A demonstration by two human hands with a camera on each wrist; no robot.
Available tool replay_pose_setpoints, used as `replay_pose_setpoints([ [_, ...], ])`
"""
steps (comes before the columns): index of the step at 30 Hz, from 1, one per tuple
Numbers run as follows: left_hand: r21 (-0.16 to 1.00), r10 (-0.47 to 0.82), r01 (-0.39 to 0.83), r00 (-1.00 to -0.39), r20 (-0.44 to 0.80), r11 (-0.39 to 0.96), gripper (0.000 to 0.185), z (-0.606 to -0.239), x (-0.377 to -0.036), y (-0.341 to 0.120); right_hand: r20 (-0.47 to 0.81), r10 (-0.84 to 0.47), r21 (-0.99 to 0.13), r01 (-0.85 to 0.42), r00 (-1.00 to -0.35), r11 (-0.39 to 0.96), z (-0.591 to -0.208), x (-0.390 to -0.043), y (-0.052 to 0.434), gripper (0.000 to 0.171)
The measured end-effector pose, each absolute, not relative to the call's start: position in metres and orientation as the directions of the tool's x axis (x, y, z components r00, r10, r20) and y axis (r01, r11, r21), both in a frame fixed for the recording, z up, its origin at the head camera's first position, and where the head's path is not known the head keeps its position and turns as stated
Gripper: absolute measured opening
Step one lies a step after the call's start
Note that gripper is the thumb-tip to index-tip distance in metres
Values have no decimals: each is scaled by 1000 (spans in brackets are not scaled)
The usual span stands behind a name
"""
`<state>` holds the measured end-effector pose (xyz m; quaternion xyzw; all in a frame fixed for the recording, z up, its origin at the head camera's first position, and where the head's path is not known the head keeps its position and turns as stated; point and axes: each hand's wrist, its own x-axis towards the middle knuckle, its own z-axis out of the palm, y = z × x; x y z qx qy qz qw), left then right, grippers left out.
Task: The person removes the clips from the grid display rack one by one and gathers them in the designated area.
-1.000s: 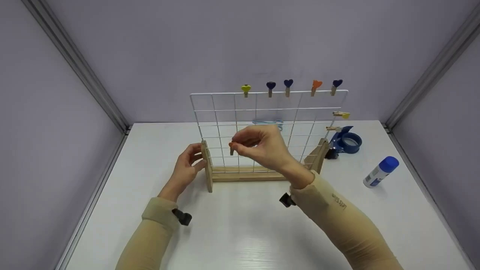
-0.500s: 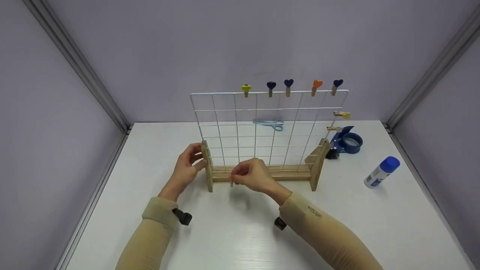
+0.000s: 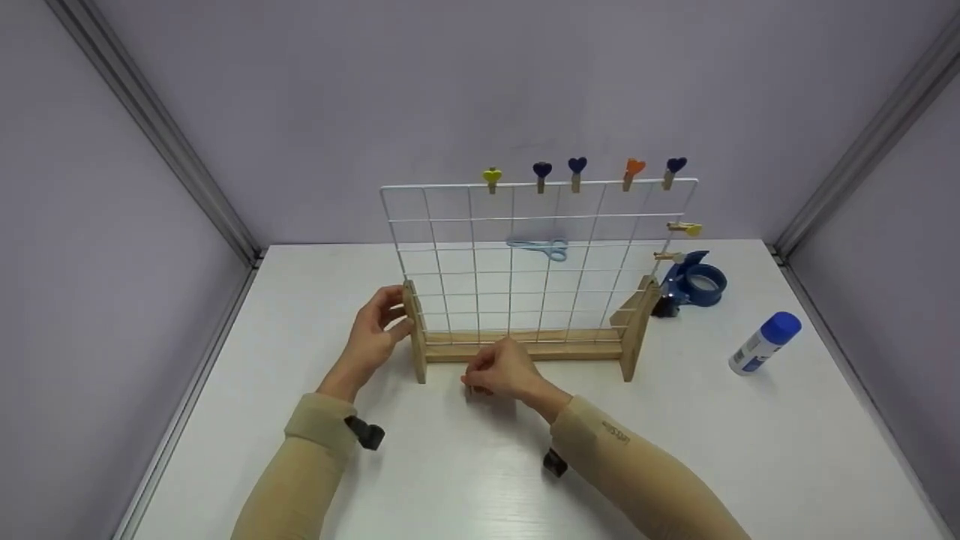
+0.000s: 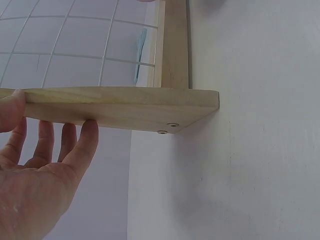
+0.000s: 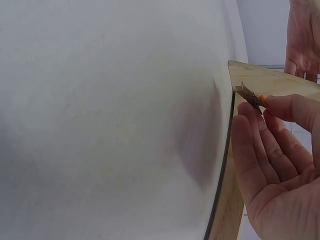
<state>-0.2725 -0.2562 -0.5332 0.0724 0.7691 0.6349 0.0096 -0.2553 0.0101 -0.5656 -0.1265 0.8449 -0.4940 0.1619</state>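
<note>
A white wire grid (image 3: 525,255) stands upright in a wooden stand (image 3: 525,346) at the middle of the white table. My left hand (image 3: 379,326) grips the stand's left foot (image 4: 125,107), thumb on one face and fingers on the other. Low over the table, just in front of the stand's base bar, my right hand (image 3: 499,369) pinches a small wooden clip with an orange head (image 5: 251,96) between thumb and fingers. Several heart-topped clips (image 3: 576,168) are pegged along the grid's top wire. Two more clips (image 3: 684,229) sit on its right edge.
Behind the grid lie light blue scissors (image 3: 541,247). A blue tape dispenser (image 3: 694,281) sits at the stand's right end, and a white glue stick with a blue cap (image 3: 765,343) lies further right. Grey walls enclose the table (image 3: 480,465) on three sides.
My right hand has come down with the clip from in front of the grid's middle to just above the table before the stand. The left hand has stayed on the foot.
</note>
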Motion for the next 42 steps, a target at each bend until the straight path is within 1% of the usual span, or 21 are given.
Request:
replay_pose_setpoints([
  [4, 978, 120, 105, -989, 85, 178, 53, -534, -273, -256, -201, -347, -875, 9, -916, 485, -568, -253, 12, 10],
  [7, 978, 118, 101, -990, 80, 180, 54, -534, -273, -255, -219, -328, -871, 33, -919, 491, -570, -251, 15, 9],
  [14, 978, 115, 93, -991, 72, 187, 55, -536, -273, -255, -226, -289, -846, 40, -930, 531, -577, -248, 22, 10],
  [19, 980, 117, 100, -990, 80, 173, 54, -535, -273, -255, -249, -285, -837, 57, -926, 544, -580, -248, 26, 10],
  [25, 979, 125, 104, -989, 82, 174, 52, -537, -274, -255, -239, -311, -844, 38, -920, 535, -582, -248, 30, 11],
  [31, 979, 125, 102, -989, 80, 178, 52, -536, -273, -255, -198, -293, -829, 1, -935, 559, -578, -249, 35, 6],
  [34, 981, 124, 98, -989, 78, 166, 51, -535, -273, -256, -201, -290, -841, 13, -936, 540, -571, -249, 38, 8],
  [38, 984, 121, 98, -989, 80, 149, 51, -535, -274, -257, -192, -330, -864, 0, -924, 503, -556, -248, 41, 11],
  [42, 984, 121, 101, -989, 84, 146, 51, -535, -274, -256, -123, -379, -865, -88, -917, 494, -536, -246, 44, 14],
])
